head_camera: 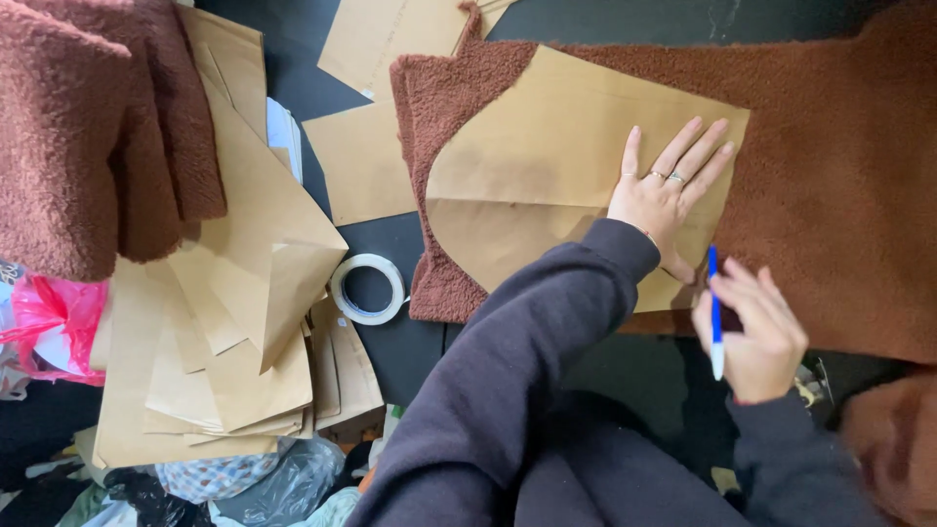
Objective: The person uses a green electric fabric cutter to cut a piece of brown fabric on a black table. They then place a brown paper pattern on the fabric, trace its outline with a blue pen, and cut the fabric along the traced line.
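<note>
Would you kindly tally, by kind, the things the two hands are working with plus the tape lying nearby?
Brown paper pattern piece under the left hand: 1
Rust-brown fleece fabric beneath it: 1
Blue pen in the right hand: 1
Roll of clear tape on the dark table: 1
Total: 4

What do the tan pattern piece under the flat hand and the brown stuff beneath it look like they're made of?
The tan pattern piece looks like kraft paper: matte, stiff, with a faint fold line. The shaggy reddish-brown fabric beneath it seems to be fleece or a teddy-type pile, judging by its nubbly surface and fuzzy cut edge.
</note>
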